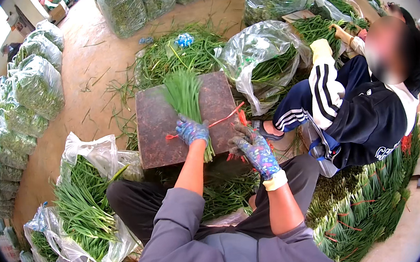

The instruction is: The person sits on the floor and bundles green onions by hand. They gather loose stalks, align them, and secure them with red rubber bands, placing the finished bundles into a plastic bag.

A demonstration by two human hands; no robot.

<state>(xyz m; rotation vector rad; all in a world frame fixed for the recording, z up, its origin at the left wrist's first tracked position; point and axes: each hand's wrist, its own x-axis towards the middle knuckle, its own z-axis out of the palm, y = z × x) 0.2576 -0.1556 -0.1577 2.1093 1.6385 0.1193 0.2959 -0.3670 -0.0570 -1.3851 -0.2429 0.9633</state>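
My left hand (192, 129), in a blue flowered glove, is closed around a bunch of long green leafy stalks (184, 95), probably garlic chives. The leaf tips point away from me and look blurred. Cut stem ends (209, 154) hang past the near edge of a brown board (155, 114). A red tie (227, 114) runs crosswise over the board at the bunch. Right of that, my right hand (253, 151), in a matching glove with dirty fingertips, is half curled beside more red ties (242, 118). Whether it pinches one is hidden.
Loose greens (185, 55) lie beyond the board. An opened plastic bag of greens (85, 201) stands at left, another (264, 57) at right. A co-worker (360, 108) sits close on my right. Tied bunches (361, 206) are stacked behind them. Filled bags (36, 81) line the left side.
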